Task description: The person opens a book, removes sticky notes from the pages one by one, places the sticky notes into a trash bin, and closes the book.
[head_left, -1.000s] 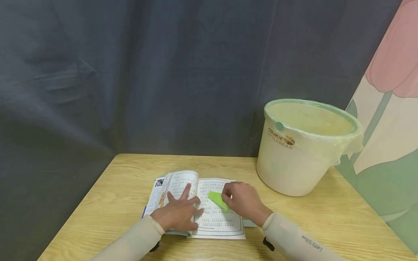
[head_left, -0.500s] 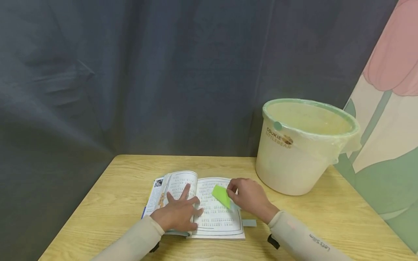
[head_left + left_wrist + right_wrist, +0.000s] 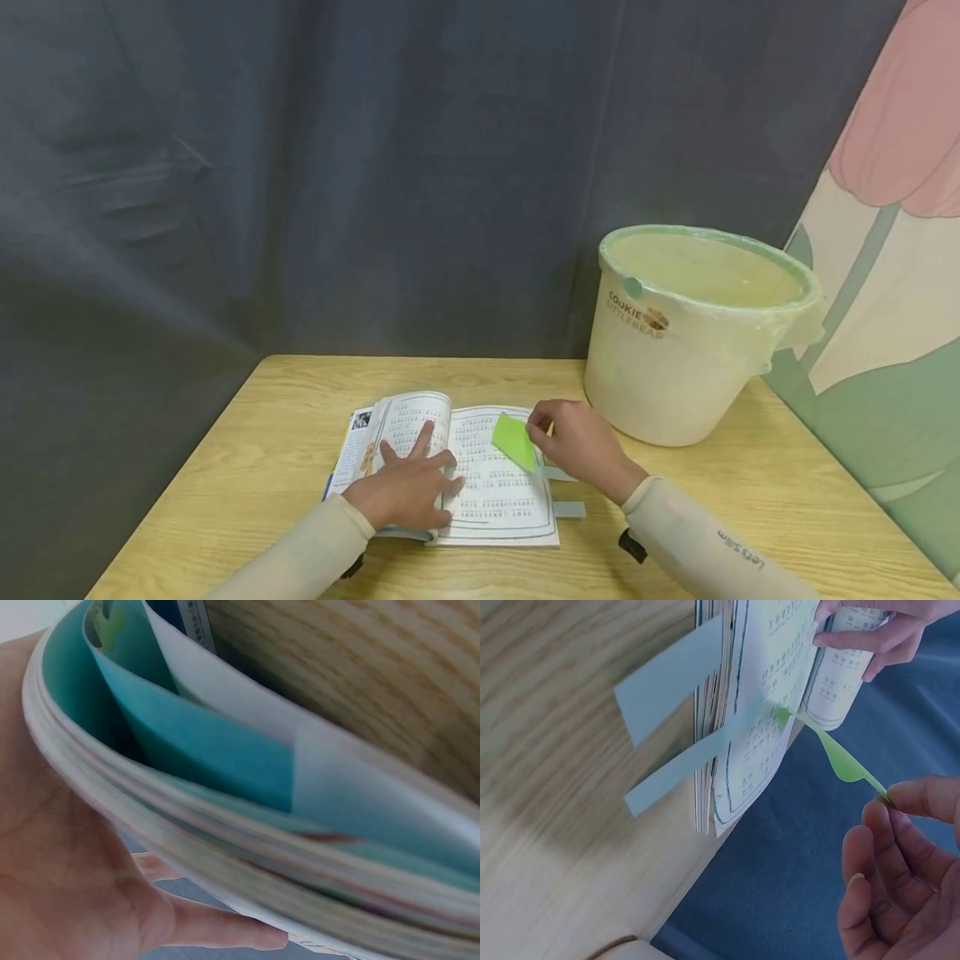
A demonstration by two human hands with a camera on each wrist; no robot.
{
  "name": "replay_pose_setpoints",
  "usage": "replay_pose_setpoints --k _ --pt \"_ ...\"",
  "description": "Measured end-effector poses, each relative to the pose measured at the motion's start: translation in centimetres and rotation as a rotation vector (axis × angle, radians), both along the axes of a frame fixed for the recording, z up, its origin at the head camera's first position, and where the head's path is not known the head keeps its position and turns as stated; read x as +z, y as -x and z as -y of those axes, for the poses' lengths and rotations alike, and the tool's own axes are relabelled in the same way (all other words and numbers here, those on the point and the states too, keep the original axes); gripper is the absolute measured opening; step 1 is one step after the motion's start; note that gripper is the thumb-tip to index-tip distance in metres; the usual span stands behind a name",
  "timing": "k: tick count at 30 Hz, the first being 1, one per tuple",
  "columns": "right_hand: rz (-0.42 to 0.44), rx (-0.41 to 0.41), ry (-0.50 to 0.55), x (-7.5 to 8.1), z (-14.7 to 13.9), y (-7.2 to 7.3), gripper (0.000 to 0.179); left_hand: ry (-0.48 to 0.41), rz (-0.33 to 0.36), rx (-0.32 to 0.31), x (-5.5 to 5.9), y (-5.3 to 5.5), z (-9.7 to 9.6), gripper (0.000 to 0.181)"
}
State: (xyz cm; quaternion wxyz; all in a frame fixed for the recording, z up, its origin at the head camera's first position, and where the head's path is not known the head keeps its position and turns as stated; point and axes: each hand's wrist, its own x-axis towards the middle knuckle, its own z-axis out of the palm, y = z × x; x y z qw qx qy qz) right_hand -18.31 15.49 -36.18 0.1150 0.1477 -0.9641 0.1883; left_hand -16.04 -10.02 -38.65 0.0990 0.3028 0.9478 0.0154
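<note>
An open book [image 3: 495,500] with printed pages lies on the wooden table. My left hand [image 3: 408,492] rests spread across its curved left page, fingers fairly straight; the left wrist view shows the thick curl of pages beside the palm [image 3: 67,877]. Between thumb and fingertips, my right hand [image 3: 581,442] pinches the edge of a bright green sticky note [image 3: 513,443] above the right page. In the right wrist view the note [image 3: 844,759] looks bent and thin, its far end close at the page beside a pale blue strip [image 3: 679,765].
A second pale blue strip [image 3: 570,509] sticks out past the book's right edge. At the back right stands a large cream bucket [image 3: 652,375] with a green rim and a thin plastic liner. A dark curtain [image 3: 420,183] hangs behind the table [image 3: 247,467].
My right hand has moved up and to the right with the green sticky note, which has turned. Another pale blue strip has come into view near the right wrist. The left hand stays put.
</note>
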Motion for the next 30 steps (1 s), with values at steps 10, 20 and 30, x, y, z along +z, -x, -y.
replay_pose_setpoints --k 10,20,30 --pt "-0.037 0.012 0.028 1.5 -1.2 0.2 0.007 -0.009 0.016 -0.002 -0.1 0.0 0.0 0.048" --pt "-0.13 0.023 0.025 4.2 -2.4 0.8 0.008 -0.02 0.032 -0.001 -0.1 0.1 0.1 0.048" --pt "-0.223 -0.03 0.018 8.9 -4.2 1.4 0.012 -0.002 0.018 0.003 0.0 0.1 0.0 0.047"
